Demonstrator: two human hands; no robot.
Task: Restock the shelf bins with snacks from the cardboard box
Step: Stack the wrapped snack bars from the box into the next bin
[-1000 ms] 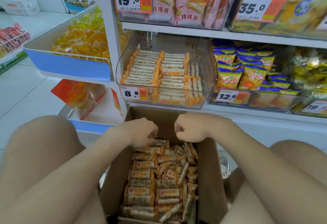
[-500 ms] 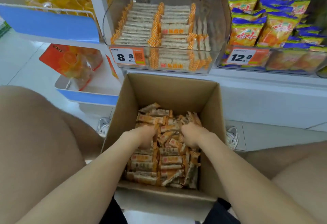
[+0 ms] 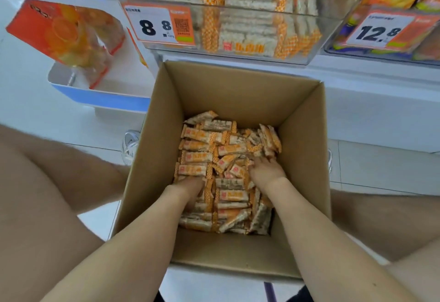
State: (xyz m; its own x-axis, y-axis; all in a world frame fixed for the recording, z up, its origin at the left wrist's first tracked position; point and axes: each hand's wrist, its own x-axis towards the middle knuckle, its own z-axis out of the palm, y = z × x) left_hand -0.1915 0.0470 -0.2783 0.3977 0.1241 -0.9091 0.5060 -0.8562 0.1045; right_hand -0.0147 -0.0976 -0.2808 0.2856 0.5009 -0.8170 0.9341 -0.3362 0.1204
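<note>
An open cardboard box [image 3: 300, 135] stands on the floor between my knees, its bottom covered with several orange-and-white snack bars [image 3: 204, 156]. My left hand [image 3: 188, 189] is pushed down into the bars at the left side of the pile, and its fingers are hidden under them. My right hand [image 3: 266, 170] lies on the bars at the right side, fingers spread and pressing into the pile. Straight above the box, a clear shelf bin [image 3: 316, 39] with an 8.8 price tag [image 3: 159, 26] holds stacked rows of the same bars.
To the right is a bin tagged 12.8 [image 3: 378, 31] with yellow and blue snack bags. A blue-edged side shelf [image 3: 100, 96] at the left carries an orange bag [image 3: 66, 34]. My bare knees flank the box, with white floor tiles around them.
My view has dropped closer to the box. Both hands went from closed fists above the box's far rim down into the pile of bars and now sit deeper among them.
</note>
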